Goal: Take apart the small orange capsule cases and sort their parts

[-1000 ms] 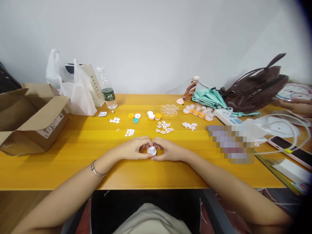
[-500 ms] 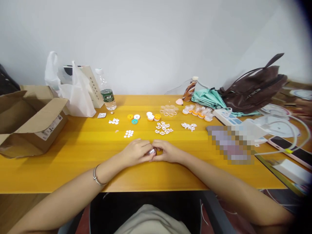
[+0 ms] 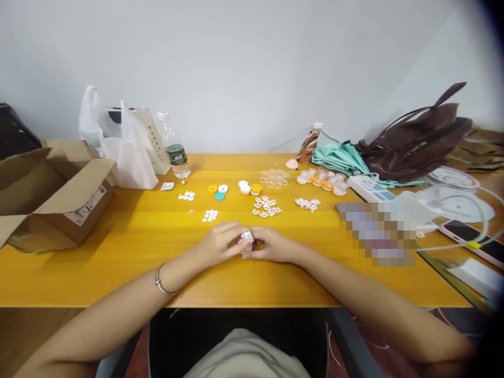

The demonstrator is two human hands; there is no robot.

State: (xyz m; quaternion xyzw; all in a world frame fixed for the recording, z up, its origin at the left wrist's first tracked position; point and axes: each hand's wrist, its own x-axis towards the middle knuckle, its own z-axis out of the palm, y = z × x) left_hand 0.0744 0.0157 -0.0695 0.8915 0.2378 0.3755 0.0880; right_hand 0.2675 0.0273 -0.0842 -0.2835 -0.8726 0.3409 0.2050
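Observation:
Above the front middle of the table, my left hand (image 3: 220, 244) and my right hand (image 3: 273, 245) meet, fingertips closed around a small white plastic part (image 3: 246, 236). Its upper side shows cut-outs; fingers cover the rest. Just beyond lie white openwork pieces (image 3: 266, 206) and small white discs (image 3: 210, 216). Farther back are yellow, white and teal rings (image 3: 219, 196), and stacked white and yellow-orange caps (image 3: 244, 189). Clear cups (image 3: 274, 178) stand behind the openwork pieces. More white pieces (image 3: 307, 203) lie to the right, in front of several clear-topped, orange-based assemblies (image 3: 322, 179).
An open cardboard box (image 3: 84, 205), a white plastic bag (image 3: 129, 157) and a water bottle (image 3: 178, 157) stand at left. At right are a brown bottle (image 3: 309, 147), teal folded cloth (image 3: 337, 159), a dark bag (image 3: 417, 142), a power strip (image 3: 370, 188), cables and a phone (image 3: 472, 239).
The white part has turned and rises more into sight between my fingers. My left fingers have shifted slightly around it. The whole view has moved a little.

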